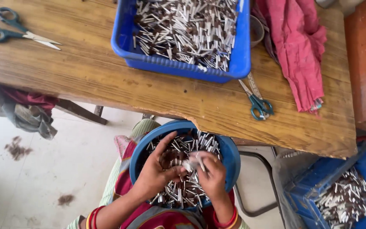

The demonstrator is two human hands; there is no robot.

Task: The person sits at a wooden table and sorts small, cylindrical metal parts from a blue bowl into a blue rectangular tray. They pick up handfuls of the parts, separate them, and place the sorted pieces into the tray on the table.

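From the head camera, looking down, my round blue bowl (229, 159) sits on my lap just below the near edge of the wooden table (106, 80), and it is heaped with small silver-and-brown sticks (178, 191). My left hand (157, 171) rests inside the bowl with fingers curled over the sticks, thumb meeting my right hand. My right hand (212, 176) is pinched shut on a few pale sticks at the bowl's middle; how many I cannot quite tell. Beyond the bowl, on the table, stands a blue rectangular tray (123, 42) full of the same sticks. Teal-handled scissors (257, 101) lie between that tray and the bowl, with a red cloth (297, 51) to their right
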